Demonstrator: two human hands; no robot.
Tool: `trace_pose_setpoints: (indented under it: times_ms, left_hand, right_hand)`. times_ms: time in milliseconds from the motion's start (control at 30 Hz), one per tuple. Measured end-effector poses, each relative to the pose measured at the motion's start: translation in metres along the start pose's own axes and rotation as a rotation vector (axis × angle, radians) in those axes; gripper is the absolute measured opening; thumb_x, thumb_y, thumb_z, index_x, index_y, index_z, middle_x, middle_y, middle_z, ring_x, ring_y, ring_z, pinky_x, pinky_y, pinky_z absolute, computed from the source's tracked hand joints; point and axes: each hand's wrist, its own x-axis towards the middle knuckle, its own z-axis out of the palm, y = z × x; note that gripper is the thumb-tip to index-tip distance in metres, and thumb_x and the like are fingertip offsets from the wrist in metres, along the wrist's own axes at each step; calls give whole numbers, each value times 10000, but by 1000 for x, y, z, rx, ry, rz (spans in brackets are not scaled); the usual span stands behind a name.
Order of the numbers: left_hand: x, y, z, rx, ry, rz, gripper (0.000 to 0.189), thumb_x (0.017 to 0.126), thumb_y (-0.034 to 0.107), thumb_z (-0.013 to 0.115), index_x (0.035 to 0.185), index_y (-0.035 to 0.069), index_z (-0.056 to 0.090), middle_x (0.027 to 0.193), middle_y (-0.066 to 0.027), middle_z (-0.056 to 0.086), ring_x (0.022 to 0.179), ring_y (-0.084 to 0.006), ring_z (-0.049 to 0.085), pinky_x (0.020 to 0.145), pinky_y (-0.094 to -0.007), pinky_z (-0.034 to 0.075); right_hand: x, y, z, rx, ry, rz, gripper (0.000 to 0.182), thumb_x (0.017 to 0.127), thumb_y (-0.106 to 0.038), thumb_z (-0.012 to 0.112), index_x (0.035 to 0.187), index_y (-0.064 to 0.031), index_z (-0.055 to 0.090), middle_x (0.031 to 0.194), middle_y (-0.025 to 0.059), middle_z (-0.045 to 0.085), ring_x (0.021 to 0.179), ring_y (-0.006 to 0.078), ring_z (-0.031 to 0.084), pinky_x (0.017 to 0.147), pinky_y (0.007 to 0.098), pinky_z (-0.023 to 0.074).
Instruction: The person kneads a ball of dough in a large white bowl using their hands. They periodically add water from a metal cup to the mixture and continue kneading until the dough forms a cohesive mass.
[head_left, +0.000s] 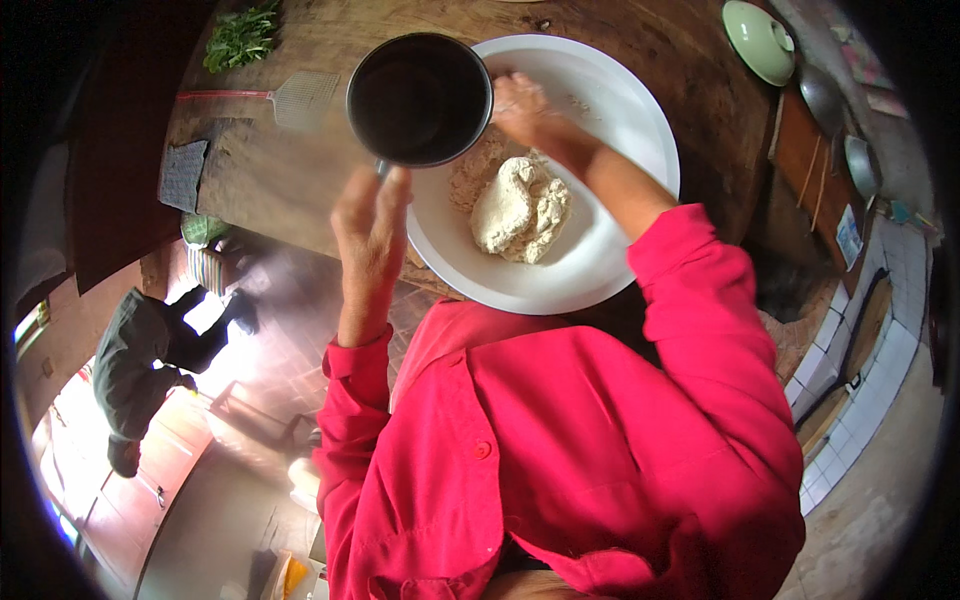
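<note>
My left hand (371, 225) grips the short handle of a dark round pan or pot (420, 99), held over the left rim of a large white basin (637, 135). What the dark vessel holds, if anything, cannot be told. My right hand (523, 109), blurred and dusted with flour or dough, is inside the basin, close to the vessel's right edge, fingers apart. A lump of pale dough (521, 210) lies in the basin below it, with loose floury crumbs (476, 169) to its left, partly hidden by the vessel.
On the wooden table (277, 180) are green leaves (241, 37), a fly swatter (304, 97) and a folded cloth (182, 175). A green enamel lid (759, 41) and metal ladles (821, 97) are at the right. Another person (135, 367) bends over at the far left.
</note>
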Motion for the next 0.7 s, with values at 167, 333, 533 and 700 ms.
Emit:
trace_pose_setpoints:
  times_ms: [167,333,533,700]
  left_hand:
    - [5,-8,7,-129,11,23,304,866,246,542,704,-9,506,622,-13,478,602,-81,419,525,-237,344]
    - [5,-14,7,-140,-28,33,338,863,277,542,687,-7,495,603,-22,474,590,-90,420,519,-250,347]
    - [2,-15,3,-168,-19,39,340,860,273,548,676,-6,486,599,-25,465,589,-93,415,515,-251,346]
    - [1,-16,3,-236,-61,14,275,885,261,519,736,30,501,657,43,415,632,-41,359,547,-202,292]
  right_hand:
    - [-49,71,-25,-109,-395,16,118,723,-106,487,769,-82,593,877,96,552,931,261,510,796,358,426]
    - [-116,62,-35,-128,-682,146,152,774,-112,476,753,-97,625,852,86,586,844,226,556,766,322,457]
    - [-47,70,-45,-82,-332,169,108,736,-32,457,766,-36,561,832,151,566,866,285,560,778,383,444]
    - [-75,86,-22,-29,-454,278,127,731,-7,453,790,-8,566,907,186,575,878,302,565,774,385,455]
